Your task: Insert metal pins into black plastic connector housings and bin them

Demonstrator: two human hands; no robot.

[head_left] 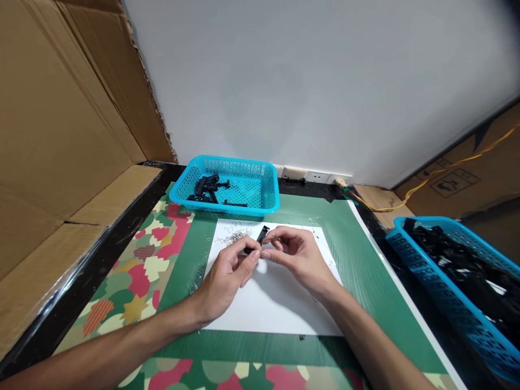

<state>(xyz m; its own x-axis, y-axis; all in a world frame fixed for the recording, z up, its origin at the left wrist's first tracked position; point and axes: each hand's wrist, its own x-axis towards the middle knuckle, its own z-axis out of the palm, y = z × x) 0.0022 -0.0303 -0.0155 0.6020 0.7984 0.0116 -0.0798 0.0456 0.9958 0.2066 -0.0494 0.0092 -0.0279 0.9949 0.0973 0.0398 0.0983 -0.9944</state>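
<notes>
Over a white sheet of paper [276,309], my left hand [233,268] is closed around a small black plastic part [263,233], whose upper end sticks out past the fingers. My right hand [300,257] is beside it, thumb and fingertips drawn together close to the part. Whatever those right fingertips pinch is too small to make out. A heap of tiny thin metal pieces [238,235], like small springs or wire clips, lies on the paper just behind my left hand.
Behind the paper stands a blue basket [270,203] with several black parts [209,187]. Another blue basket [439,273], full of black pieces [467,265], is at the right. Cardboard [60,108] walls the left side. A yellow cable [414,189] runs from wall sockets [319,176].
</notes>
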